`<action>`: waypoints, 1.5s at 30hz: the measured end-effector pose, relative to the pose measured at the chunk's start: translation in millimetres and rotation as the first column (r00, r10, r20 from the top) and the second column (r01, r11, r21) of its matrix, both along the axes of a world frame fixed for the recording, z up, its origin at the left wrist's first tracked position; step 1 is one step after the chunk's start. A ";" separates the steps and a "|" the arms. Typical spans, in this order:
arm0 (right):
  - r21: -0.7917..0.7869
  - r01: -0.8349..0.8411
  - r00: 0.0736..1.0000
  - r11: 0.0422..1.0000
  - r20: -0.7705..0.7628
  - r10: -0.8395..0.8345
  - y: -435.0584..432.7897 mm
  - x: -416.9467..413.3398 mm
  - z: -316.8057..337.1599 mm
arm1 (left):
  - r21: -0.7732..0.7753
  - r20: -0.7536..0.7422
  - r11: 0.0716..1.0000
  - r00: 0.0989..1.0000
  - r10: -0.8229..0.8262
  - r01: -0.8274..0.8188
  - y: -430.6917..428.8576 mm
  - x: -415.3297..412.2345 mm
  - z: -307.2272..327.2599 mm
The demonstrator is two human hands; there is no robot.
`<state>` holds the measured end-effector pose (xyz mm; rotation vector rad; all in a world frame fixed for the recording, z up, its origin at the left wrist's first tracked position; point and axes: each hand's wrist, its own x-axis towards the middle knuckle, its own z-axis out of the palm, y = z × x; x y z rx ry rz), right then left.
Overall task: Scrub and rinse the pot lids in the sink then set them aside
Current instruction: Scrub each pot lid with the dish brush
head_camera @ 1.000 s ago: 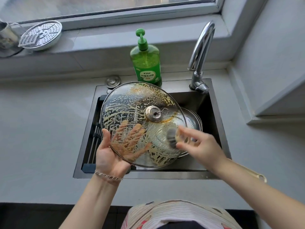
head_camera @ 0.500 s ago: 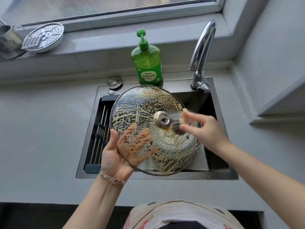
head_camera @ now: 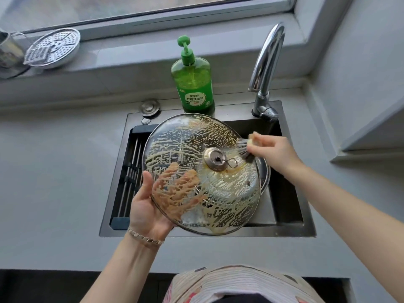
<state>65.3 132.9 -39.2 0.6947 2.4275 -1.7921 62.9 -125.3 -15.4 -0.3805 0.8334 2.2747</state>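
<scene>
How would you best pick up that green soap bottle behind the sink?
Probably by the narrow neck under the pump of the dish soap bottle, coming from the front: it stands upright, the wall is close behind, and the body looks wide.

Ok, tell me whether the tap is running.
Off: no stream falls from the faucet spout above the sink.
</scene>
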 end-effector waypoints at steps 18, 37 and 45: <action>0.026 0.034 0.962 0.999 0.270 -0.040 19.7 -24.6 -6.5 | -0.182 -0.058 0.982 0.996 -0.068 0.056 -2.4 -2.8 -7.6; 0.234 -0.301 0.952 0.925 0.018 0.305 -55.9 8.2 18.4 | -0.242 -0.078 0.968 0.996 0.044 -0.062 5.1 -8.2 -8.6; 0.437 -0.319 0.933 0.841 0.300 0.198 -29.9 8.8 0.5 | -0.395 -0.004 0.918 0.999 0.031 -0.031 15.8 -4.0 -3.1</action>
